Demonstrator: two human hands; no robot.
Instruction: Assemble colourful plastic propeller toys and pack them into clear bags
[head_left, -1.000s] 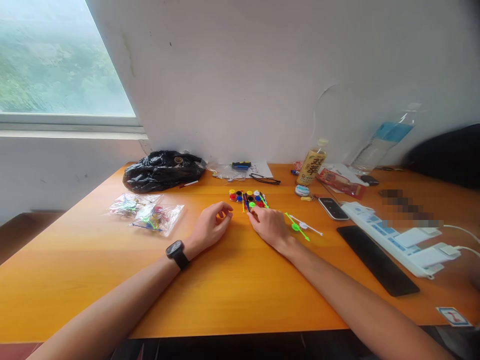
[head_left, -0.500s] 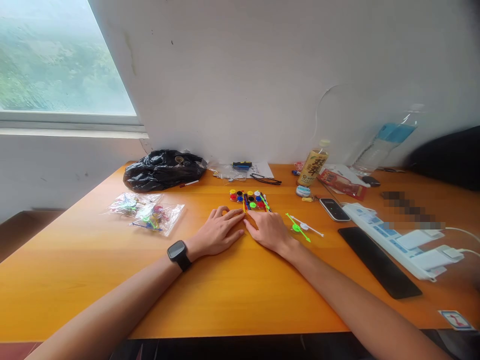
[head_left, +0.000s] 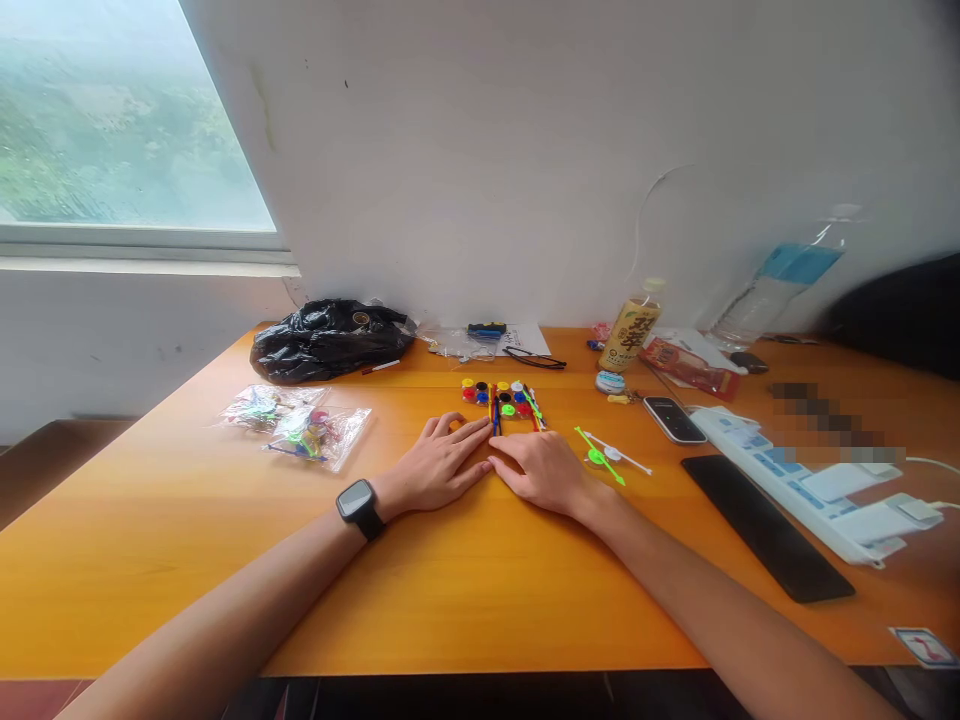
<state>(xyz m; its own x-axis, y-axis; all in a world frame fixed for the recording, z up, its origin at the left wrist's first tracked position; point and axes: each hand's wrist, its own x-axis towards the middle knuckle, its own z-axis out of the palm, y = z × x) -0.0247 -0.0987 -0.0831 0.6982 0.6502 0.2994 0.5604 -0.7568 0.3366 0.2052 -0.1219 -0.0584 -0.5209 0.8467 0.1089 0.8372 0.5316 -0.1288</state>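
Both of my hands lie flat, palm down, on the orange table (head_left: pixel 450 590), side by side and almost touching. My left hand (head_left: pixel 437 467) has a black watch on its wrist and its fingers are stretched out. My right hand (head_left: pixel 544 468) is also spread flat. Neither holds anything. Just beyond the fingertips sits a cluster of small coloured round caps and thin sticks (head_left: pixel 504 398). A green stick with a disc and a white one (head_left: pixel 606 455) lie right of my right hand.
Two clear bags of coloured parts (head_left: pixel 300 425) lie at the left, a black plastic bag (head_left: pixel 330 340) behind them. A drink bottle (head_left: pixel 628 327), a phone (head_left: pixel 673 418), a white power strip (head_left: pixel 817 482), a black slab (head_left: pixel 765 525) and a water bottle (head_left: pixel 780 280) stand at the right.
My left hand uncurled and moved right to lie flat beside my right hand. My right hand drew slightly back from the coloured pieces and flattened.
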